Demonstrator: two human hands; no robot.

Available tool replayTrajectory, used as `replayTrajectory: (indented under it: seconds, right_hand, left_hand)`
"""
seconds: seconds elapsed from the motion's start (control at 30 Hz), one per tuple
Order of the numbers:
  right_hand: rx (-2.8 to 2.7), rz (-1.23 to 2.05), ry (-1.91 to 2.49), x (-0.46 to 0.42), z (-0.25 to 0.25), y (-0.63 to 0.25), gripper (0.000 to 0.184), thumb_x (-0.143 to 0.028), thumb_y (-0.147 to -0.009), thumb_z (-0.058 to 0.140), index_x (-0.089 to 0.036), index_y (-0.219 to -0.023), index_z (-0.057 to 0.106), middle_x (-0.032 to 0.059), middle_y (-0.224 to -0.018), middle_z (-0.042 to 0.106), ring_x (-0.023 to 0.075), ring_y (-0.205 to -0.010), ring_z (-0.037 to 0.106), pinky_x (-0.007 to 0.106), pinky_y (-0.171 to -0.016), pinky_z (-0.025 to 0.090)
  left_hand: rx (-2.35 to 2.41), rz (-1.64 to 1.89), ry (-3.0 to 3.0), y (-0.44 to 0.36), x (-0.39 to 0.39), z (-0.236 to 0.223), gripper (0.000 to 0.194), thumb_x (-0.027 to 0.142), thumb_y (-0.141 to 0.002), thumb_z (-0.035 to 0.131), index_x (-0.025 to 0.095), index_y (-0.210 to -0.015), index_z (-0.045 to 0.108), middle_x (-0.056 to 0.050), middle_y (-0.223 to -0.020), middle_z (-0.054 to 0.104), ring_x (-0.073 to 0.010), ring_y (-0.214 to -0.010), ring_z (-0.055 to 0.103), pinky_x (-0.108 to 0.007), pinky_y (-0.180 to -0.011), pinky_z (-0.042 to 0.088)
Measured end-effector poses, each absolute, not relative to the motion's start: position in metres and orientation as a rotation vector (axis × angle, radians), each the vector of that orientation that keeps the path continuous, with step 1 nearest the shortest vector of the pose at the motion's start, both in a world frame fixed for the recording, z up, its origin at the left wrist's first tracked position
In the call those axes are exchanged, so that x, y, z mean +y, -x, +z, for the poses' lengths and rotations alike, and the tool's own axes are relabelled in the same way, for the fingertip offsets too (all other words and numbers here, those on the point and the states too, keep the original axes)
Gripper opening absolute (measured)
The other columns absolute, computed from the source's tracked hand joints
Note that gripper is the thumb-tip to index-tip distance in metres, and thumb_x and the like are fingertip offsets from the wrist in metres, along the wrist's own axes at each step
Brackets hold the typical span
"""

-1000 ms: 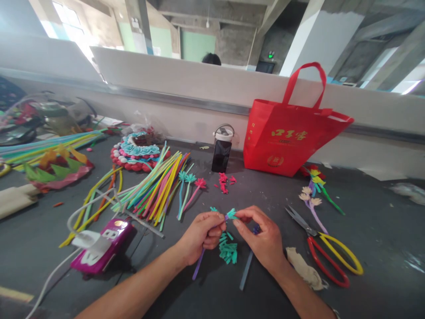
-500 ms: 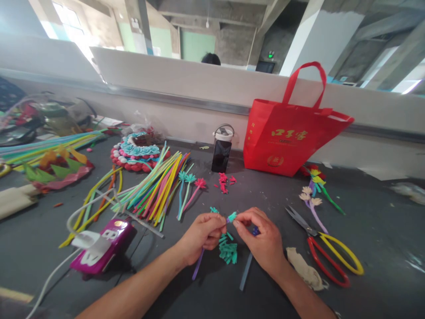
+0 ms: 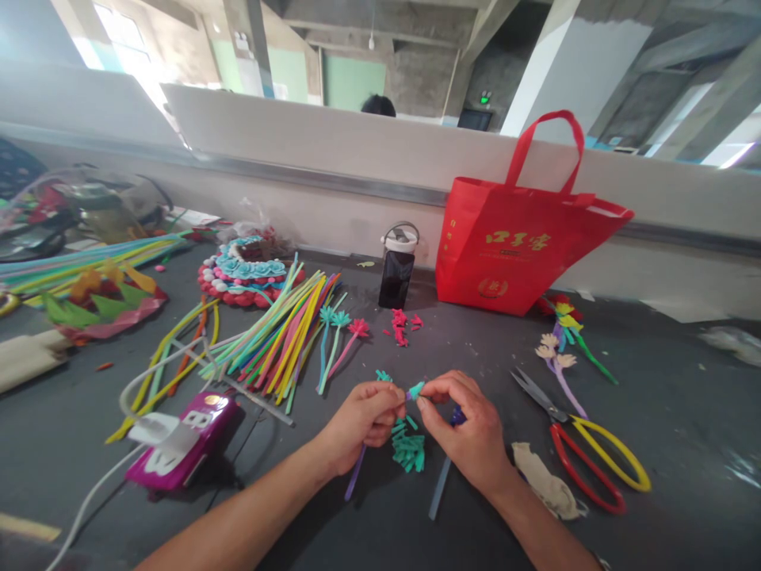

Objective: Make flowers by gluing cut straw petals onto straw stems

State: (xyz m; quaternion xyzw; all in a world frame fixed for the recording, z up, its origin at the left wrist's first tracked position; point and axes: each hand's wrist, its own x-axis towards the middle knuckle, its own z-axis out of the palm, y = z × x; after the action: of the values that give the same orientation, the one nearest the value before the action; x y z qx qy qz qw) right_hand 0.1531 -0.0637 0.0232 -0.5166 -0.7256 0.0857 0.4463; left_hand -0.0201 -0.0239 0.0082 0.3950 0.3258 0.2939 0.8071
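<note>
My left hand (image 3: pixel 372 414) is closed around a purple pipe-cleaner-like stem (image 3: pixel 355 474), whose lower end sticks out below the fist. Short teal pieces (image 3: pixel 415 390) form a small tuft at the stem's top, between my two hands. My right hand (image 3: pixel 467 424) pinches at this tuft with thumb and forefinger. Partly hidden by the right hand are a dark blue thing (image 3: pixel 457 415) and a translucent stick (image 3: pixel 440 488); whether the palm holds them I cannot tell. Beneath the hands lies a pile of cut teal pieces (image 3: pixel 408 450).
Scissors (image 3: pixel 557 414) lie right of my right hand, beside a beige cloth scrap (image 3: pixel 547 480). Coloured stems (image 3: pixel 297 333), finished flowers (image 3: pixel 358 327) and red clippings (image 3: pixel 399 325) lie ahead. A purple power strip (image 3: pixel 187 440) is at left; a bottle (image 3: pixel 397 274) and red bag (image 3: pixel 517 246) stand behind.
The teal tuft looks narrower and more pressed together between my right fingertips. Both hands stay almost in the same place.
</note>
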Motion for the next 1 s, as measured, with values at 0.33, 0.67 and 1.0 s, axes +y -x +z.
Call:
replayTrajectory:
  seconds: [0.33, 0.67, 1.0]
  right_hand:
    - [-1.768, 0.203, 1.271, -0.063, 0.022, -0.151, 0.013, -0.011, -0.079, 0.057, -0.022, -0.075, 0.052, -0.0019, -0.072, 0.057, 0.0164, -0.072, 0.055, 0.032, -0.072, 0.041]
    - [-1.550, 0.290, 1.363, -0.065, 0.026, -0.157, 0.010, -0.020, -0.082, 0.055, -0.021, -0.072, 0.054, -0.0035, -0.067, 0.054, 0.0140, -0.064, 0.053, 0.027, -0.064, 0.041]
    - [-1.501, 0.244, 1.598, -0.037, 0.000, -0.182, 0.024, -0.021, -0.079, 0.057, -0.018, -0.101, 0.064, 0.0049, -0.090, 0.065, 0.0202, -0.082, 0.059, 0.035, -0.079, 0.047]
  left_hand:
    - [0.698, 0.619, -0.860, 0.020, -0.025, 0.009, 0.027, 0.035, -0.084, 0.061, 0.016, -0.066, 0.052, 0.012, -0.046, 0.020, -0.0035, -0.040, 0.010, -0.021, -0.039, 0.007]
    - [0.665, 0.638, -0.802, 0.021, -0.023, 0.010, 0.027, 0.035, -0.085, 0.060, 0.016, -0.068, 0.053, 0.012, -0.047, 0.017, -0.0034, -0.040, 0.009, -0.020, -0.038, 0.006]
    - [0.557, 0.644, -0.674, 0.023, -0.020, 0.008, 0.027, 0.037, -0.087, 0.059, 0.016, -0.071, 0.053, 0.011, -0.049, 0.020, -0.0035, -0.039, 0.011, -0.018, -0.036, 0.008]
